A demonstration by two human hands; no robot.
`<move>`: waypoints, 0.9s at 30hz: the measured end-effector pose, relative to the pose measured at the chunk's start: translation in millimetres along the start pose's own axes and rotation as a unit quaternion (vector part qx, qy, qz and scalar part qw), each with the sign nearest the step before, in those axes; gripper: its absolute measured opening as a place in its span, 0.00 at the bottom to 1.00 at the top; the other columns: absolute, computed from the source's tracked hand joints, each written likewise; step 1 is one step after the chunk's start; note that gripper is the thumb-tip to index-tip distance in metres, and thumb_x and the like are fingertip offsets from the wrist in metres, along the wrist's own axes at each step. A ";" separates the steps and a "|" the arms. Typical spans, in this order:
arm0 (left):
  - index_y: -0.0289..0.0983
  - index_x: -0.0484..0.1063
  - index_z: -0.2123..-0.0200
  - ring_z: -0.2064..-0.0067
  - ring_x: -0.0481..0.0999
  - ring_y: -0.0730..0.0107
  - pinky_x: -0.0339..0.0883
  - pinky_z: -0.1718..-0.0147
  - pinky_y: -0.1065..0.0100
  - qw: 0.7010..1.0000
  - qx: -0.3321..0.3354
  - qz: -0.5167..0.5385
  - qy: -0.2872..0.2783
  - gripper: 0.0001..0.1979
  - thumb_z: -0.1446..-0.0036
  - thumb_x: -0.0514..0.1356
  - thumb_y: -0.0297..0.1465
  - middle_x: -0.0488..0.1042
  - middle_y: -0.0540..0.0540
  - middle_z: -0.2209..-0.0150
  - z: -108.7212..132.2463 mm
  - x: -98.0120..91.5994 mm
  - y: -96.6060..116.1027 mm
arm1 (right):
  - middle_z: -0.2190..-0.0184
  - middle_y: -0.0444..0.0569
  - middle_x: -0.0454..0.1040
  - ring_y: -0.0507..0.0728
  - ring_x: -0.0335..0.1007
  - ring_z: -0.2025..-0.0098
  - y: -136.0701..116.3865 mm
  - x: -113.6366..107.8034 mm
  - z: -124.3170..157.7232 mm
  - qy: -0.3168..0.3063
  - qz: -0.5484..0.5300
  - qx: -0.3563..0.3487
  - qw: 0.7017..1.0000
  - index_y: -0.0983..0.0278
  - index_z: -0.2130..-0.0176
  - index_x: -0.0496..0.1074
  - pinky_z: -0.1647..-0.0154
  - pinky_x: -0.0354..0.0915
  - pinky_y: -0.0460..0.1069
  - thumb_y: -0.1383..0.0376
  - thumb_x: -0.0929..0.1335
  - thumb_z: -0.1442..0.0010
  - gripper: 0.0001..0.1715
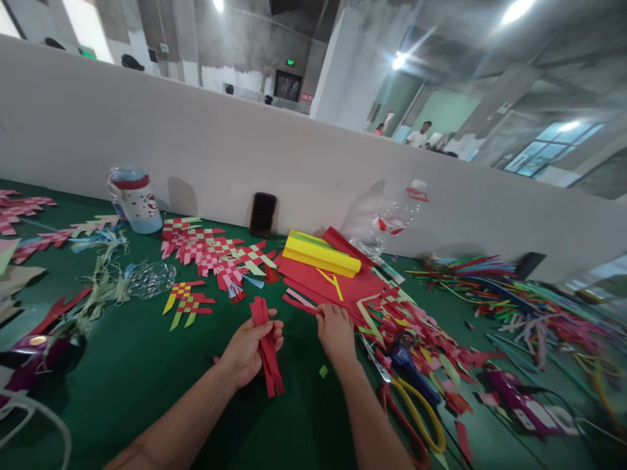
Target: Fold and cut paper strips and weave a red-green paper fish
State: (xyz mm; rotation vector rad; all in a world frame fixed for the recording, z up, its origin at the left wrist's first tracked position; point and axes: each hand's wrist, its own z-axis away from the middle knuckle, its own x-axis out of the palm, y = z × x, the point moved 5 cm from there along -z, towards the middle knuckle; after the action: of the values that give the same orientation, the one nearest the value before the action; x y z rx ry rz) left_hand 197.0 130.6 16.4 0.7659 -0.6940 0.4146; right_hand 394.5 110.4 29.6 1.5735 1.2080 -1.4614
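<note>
My left hand (252, 349) is wrapped round a small bundle of red paper strips (268, 356), held upright above the green table. To the right, my right hand (337, 333) has its fingers curled together at the end of a pink and red paper strip (301, 301). Its fingertips are partly hidden. Behind it lie red paper sheets (313, 277) with a folded yellow paper (321, 254) on top. Left of my hands is a small woven paper piece (189, 303) in red, yellow and green. Scissors (416, 411) with yellow and red handles lie beside my right forearm.
A low white partition (220, 143) bounds the table at the back. Before it stand a cup (140, 202), a phone (263, 214) and a plastic bottle (394, 222). Paper scraps (426, 326) and a purple corded tool (524, 405) lie right; woven fish shapes (210, 251) lie left.
</note>
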 end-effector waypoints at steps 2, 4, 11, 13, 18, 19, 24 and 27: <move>0.32 0.69 0.54 0.73 0.76 0.73 0.75 0.70 0.68 1.000 0.004 -0.004 -0.002 0.13 0.41 0.54 0.16 0.76 0.42 0.69 -0.3 0.4 0.5 | 0.54 0.54 0.74 0.62 0.65 0.50 1.4 0.2 0.1 -0.005 -0.007 0.003 1.000 0.61 0.52 0.70 0.58 0.57 0.53 0.66 0.62 0.36 0.13; 0.32 0.69 0.55 0.73 0.76 0.73 0.75 0.69 0.68 1.000 0.008 -0.008 -0.003 0.13 0.41 0.54 0.16 0.76 0.42 0.69 -0.3 0.6 1.5 | 0.54 0.55 0.74 0.63 0.65 0.50 3.1 0.4 0.2 -0.010 -0.015 0.007 1.000 0.61 0.51 0.70 0.58 0.57 0.53 0.66 0.62 0.36 0.14; 0.31 0.69 0.57 0.72 0.77 0.73 0.76 0.68 0.67 0.999 0.022 -0.028 -0.002 0.11 0.41 0.53 0.16 0.76 0.41 0.68 -0.4 -1.1 4.8 | 0.56 0.53 0.75 0.61 0.66 0.53 9.5 1.5 -0.7 -0.021 -0.053 0.003 0.998 0.62 0.55 0.71 0.57 0.57 0.52 0.67 0.64 0.38 0.12; 0.32 0.69 0.57 0.71 0.77 0.73 0.76 0.68 0.68 0.999 0.026 -0.035 -0.006 0.11 0.41 0.53 0.16 0.76 0.42 0.68 -0.4 0.6 5.5 | 0.58 0.52 0.75 0.60 0.66 0.54 10.8 1.9 -1.5 -0.022 -0.064 -0.001 0.998 0.62 0.57 0.72 0.56 0.57 0.51 0.67 0.64 0.38 0.10; 0.33 0.69 0.57 0.70 0.77 0.73 0.75 0.67 0.68 0.997 0.028 -0.068 -0.032 0.11 0.41 0.54 0.17 0.76 0.42 0.67 -8.5 17.3 5.4 | 0.58 0.52 0.74 0.60 0.66 0.53 12.4 1.4 -1.6 -0.013 -0.087 -0.009 0.996 0.62 0.60 0.72 0.54 0.56 0.51 0.67 0.65 0.39 0.07; 0.33 0.69 0.57 0.70 0.77 0.72 0.75 0.67 0.67 0.996 0.025 -0.078 -0.039 0.11 0.42 0.55 0.17 0.76 0.42 0.67 -12.9 22.2 4.8 | 0.58 0.52 0.74 0.60 0.66 0.53 12.9 1.0 -1.5 -0.010 -0.092 -0.011 0.996 0.62 0.61 0.72 0.53 0.56 0.51 0.67 0.65 0.39 0.07; 0.33 0.68 0.58 0.72 0.77 0.72 0.74 0.69 0.69 0.989 0.025 -0.135 -0.055 0.12 0.42 0.54 0.15 0.75 0.44 0.71 -46.0 44.8 2.5 | 0.63 0.50 0.75 0.57 0.70 0.59 22.7 -2.6 -2.1 0.003 -0.119 -0.003 0.993 0.62 0.62 0.70 0.58 0.59 0.49 0.69 0.64 0.39 0.06; 0.32 0.68 0.58 0.70 0.77 0.72 0.74 0.67 0.68 0.981 0.022 -0.177 -0.070 0.10 0.42 0.55 0.16 0.75 0.44 0.68 -67.9 56.2 1.3 | 0.62 0.49 0.76 0.56 0.72 0.60 31.6 -6.1 -2.8 0.019 -0.136 0.013 0.990 0.62 0.58 0.70 0.61 0.60 0.48 0.69 0.63 0.38 0.09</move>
State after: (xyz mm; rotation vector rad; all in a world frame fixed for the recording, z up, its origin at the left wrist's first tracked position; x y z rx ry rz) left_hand 264.2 187.5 21.3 0.9473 -0.6645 0.0522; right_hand 425.2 100.8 32.3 1.5042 1.4766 -1.6288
